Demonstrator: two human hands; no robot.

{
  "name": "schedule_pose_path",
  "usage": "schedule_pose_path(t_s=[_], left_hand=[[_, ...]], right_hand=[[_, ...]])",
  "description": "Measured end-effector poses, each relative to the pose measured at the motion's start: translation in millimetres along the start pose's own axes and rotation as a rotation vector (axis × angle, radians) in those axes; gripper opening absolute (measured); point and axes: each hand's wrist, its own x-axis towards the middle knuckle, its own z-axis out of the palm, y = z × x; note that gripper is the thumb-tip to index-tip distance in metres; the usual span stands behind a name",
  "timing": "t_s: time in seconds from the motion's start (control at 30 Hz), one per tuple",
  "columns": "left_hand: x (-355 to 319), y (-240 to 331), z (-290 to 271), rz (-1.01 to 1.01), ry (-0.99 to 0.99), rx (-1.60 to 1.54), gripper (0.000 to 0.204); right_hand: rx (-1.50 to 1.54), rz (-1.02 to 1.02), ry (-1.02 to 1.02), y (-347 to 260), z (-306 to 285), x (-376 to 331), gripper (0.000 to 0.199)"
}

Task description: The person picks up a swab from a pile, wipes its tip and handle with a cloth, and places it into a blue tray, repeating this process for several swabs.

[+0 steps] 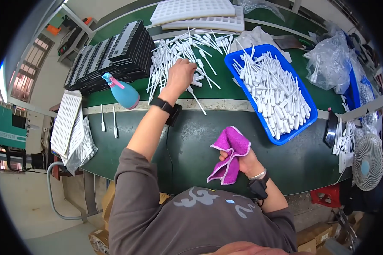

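My left hand reaches over a loose pile of white plastic sticks, each with a thick, bulb-like end, much like droppers. Its fingers are curled down among them, and the fingertips are hidden, so what they pinch cannot be made out. Closer to my body, my right hand grips a purple cloth with a pale stitched edge. The cloth is bunched and folded, hanging over the dark green bench. One stick lies apart, just below my left hand.
A blue tray heaped with white sticks stands on the right. Stacked black trays and a blue spray bottle are at the left. White grid trays lie at the back. A small fan is at far right.
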Motion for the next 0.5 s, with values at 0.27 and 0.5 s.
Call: schedule_pose_path(t_s=[0.27, 0.5], left_hand=[[28.7, -18.0, 43.1, 0.148, -0.124, 0.190, 0.014], [27.7, -23.4, 34.3, 0.237, -0.447, 0.207, 0.016]], right_hand=[[-0.006, -0.054, -0.036, -6.2, -6.2, 5.0, 0.036], [-0.001, -0.054, -0.042, -4.3, -5.1, 3.4, 0.035]])
